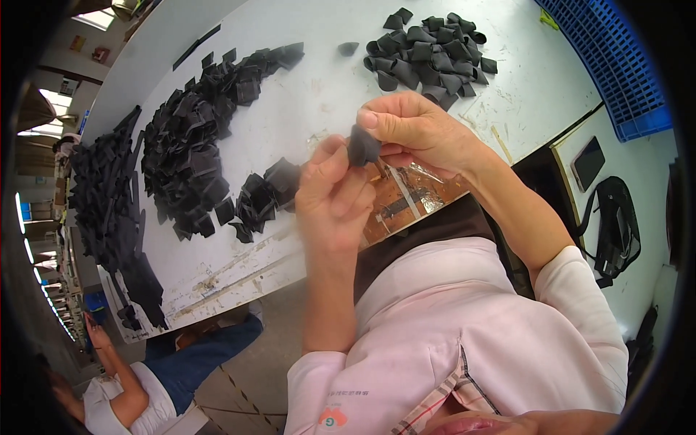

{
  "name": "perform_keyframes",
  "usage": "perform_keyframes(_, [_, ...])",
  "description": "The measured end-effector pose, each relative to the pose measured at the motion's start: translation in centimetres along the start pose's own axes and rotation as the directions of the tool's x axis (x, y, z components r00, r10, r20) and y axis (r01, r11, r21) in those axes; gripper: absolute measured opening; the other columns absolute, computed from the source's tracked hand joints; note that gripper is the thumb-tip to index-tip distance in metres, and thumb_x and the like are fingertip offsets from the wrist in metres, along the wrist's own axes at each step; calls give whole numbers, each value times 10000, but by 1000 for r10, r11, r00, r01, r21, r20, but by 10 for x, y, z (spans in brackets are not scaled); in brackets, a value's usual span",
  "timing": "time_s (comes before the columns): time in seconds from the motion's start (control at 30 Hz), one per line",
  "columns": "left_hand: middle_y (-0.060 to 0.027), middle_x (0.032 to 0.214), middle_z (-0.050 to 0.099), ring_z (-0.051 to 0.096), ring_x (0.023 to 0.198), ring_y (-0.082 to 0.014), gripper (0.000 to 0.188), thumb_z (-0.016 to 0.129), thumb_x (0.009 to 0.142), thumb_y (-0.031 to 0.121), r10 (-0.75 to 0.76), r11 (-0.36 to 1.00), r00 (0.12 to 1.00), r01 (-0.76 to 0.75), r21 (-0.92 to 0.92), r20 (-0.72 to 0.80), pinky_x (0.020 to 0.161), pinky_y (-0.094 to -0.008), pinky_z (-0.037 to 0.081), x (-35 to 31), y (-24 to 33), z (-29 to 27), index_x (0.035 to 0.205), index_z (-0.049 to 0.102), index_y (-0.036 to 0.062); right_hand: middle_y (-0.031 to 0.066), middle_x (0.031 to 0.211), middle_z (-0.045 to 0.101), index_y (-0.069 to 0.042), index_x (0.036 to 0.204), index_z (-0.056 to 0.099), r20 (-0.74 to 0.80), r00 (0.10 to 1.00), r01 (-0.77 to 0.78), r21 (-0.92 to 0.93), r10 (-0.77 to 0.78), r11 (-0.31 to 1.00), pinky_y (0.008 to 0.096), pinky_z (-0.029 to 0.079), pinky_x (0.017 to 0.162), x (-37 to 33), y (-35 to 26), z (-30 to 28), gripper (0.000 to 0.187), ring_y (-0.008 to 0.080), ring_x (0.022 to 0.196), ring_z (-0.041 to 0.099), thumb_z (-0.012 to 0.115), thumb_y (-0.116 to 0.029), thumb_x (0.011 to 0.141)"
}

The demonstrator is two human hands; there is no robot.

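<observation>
Both hands meet above the near edge of the white table. Between them is a small black piece of sheet material (363, 148), bent into a curve. My left hand (332, 192) is closed, its thumb and fingers pinching the left side of the piece. From the upper right, my right hand (423, 130) pinches the same piece. Beyond my hands lies a heap of similar curled black pieces (428, 54). To the left of my left hand, a small group of flat black pieces (255, 201) lies beside a larger pile of flat black pieces (188, 145).
Long black strips (109, 196) cover the table's left end. A blue plastic basket (612, 61) stands at the far right. A phone (588, 163) and a black mesh bag (616, 228) lie on the right surface. Another person (138, 384) sits at lower left.
</observation>
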State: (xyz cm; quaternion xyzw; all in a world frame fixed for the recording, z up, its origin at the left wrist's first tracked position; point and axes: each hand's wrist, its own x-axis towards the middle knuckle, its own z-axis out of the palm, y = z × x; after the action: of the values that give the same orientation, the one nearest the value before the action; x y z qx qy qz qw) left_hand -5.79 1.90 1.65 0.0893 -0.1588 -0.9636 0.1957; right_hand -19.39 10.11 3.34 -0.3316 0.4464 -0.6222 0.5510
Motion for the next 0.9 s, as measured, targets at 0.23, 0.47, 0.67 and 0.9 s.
perform_keyframes(0.23, [-68,847,601,560,806,-142,330,560,781,-15,608,125,675,-601,789,418,740,-245,429,9,-4,28,1104,500,-38,82,739,543,-24,831,576,-239,742,328,-686,-627,649,288,421,570,-22,2,9,274,191,638,511,633,-283,760])
perform_keyframes(0.47, [-89,846,571,522,733,-120,88,524,855,75,694,253,633,-661,706,344,694,-267,432,9,-10,31,860,533,-12,71,774,533,-29,886,562,113,543,385,-914,-832,127,274,428,495,-19,3,25,300,190,600,528,705,-146,650])
perform_keyframes(0.67, [-106,833,523,537,787,-169,164,466,894,106,729,479,668,-654,586,150,766,-318,469,4,-10,30,850,486,-50,78,730,510,-16,827,560,231,519,382,-924,-823,-18,294,413,481,-12,-5,23,200,211,597,512,649,-44,650])
perform_keyframes(0.9, [-92,874,555,539,777,-138,125,502,874,88,706,324,637,-679,659,310,744,-271,438,1,-13,18,906,515,-32,32,693,491,-59,734,537,245,426,380,-922,-871,-73,283,416,459,-10,11,10,146,188,601,507,600,-64,602])
